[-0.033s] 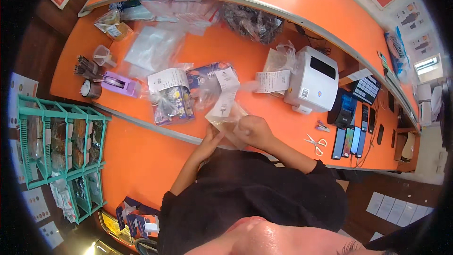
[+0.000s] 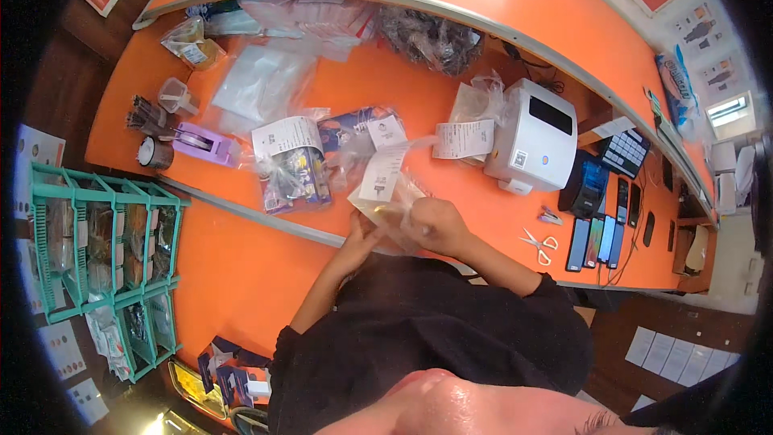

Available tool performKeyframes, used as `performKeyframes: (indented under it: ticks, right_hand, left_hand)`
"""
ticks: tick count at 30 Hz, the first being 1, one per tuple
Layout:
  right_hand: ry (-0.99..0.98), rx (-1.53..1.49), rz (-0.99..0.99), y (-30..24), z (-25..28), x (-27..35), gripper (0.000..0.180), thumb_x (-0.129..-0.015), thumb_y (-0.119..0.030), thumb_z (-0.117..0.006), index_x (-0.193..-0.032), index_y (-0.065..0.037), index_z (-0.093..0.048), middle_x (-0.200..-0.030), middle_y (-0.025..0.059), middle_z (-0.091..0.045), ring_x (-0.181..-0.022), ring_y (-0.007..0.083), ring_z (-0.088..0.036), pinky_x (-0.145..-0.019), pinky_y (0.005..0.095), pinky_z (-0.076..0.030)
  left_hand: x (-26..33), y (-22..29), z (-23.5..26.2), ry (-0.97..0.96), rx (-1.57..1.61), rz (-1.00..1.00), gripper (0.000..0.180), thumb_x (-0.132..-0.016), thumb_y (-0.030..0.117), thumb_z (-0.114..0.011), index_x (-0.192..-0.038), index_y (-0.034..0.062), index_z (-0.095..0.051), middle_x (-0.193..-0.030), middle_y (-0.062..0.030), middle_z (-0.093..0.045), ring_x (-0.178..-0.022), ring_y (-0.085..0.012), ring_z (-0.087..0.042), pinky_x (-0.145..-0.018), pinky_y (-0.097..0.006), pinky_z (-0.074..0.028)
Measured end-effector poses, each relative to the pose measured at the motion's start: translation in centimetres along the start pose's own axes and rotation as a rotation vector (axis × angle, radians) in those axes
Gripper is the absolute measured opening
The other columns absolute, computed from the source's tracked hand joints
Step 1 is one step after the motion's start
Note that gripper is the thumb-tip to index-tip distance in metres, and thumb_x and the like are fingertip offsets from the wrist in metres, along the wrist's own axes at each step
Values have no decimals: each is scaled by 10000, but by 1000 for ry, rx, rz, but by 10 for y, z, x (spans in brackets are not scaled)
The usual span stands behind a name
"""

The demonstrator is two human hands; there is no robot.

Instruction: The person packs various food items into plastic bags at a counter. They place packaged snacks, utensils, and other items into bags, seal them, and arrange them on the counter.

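Both my hands meet at the near edge of the orange counter (image 2: 451, 89). My left hand (image 2: 361, 235) pinches the lower left corner of a small clear plastic bag (image 2: 400, 208). My right hand (image 2: 433, 225) grips the same bag from the right. A white paper slip (image 2: 382, 174) stands up from the bag's far end. Just left of it lies a clear packet of colourful items (image 2: 291, 177) with another slip on top.
A white label printer (image 2: 535, 137) stands to the right, with a printed slip (image 2: 467, 138) beside it. Scissors (image 2: 539, 246), several phones (image 2: 600, 240) and a card terminal (image 2: 592, 185) lie further right. A purple tape dispenser (image 2: 201, 145) and empty clear bags (image 2: 258, 84) are left. A teal drawer rack (image 2: 97, 258) stands below.
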State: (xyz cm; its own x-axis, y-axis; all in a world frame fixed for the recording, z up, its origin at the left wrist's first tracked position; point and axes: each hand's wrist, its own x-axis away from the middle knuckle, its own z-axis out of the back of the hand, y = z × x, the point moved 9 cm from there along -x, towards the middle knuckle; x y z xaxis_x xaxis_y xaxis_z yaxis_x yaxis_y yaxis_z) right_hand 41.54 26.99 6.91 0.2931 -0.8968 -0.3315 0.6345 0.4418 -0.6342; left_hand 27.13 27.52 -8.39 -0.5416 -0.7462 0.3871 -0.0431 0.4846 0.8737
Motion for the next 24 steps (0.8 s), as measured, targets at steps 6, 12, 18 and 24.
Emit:
performKeyframes:
  ticks: [6, 12, 18, 24]
  right_hand:
    - [440, 229, 347, -42, 115, -32, 337, -637, -47, -760, -607, -112, -431, -593, 61, -442, -530, 236, -508, -468, 362, -395]
    - [835, 455, 192, -76, 259, -107, 255, -670, -25, -706, -700, -26, -453, -621, 95, -423, -547, 235, -481, -534, 314, -389]
    - [1018, 519, 87, -16, 360, -161, 185, -759, -90, -682, -827, 8, -541, -723, 113, -556, -672, 227, -570, -633, 329, -451]
    - [758, 624, -53, 39, 359, -229, 215, -792, -149, -659, -941, 5, -641, -899, 182, -658, -824, 312, -655, -743, 407, -504]
  left_hand:
    - [23, 75, -17, -191, -36, -154, 660, -937, 129, -638, -1410, 60, -184, -1359, -170, -453, -1299, -259, -466, -1069, -416, -397]
    - [35, 43, 80, 447, -4, -206, 810, -833, 57, -738, -1393, 89, -154, -1336, -198, -420, -1216, -279, -495, -1030, -383, -424]
    - [14, 16, 106, 679, -114, -293, 894, -799, 79, -768, -1407, 62, -112, -1365, -216, -368, -1234, -303, -474, -1042, -402, -411]
    - [10, 35, 108, 932, -410, -471, 981, -765, 100, -797, -1422, 34, -71, -1393, -233, -317, -1252, -328, -454, -1054, -420, -399]
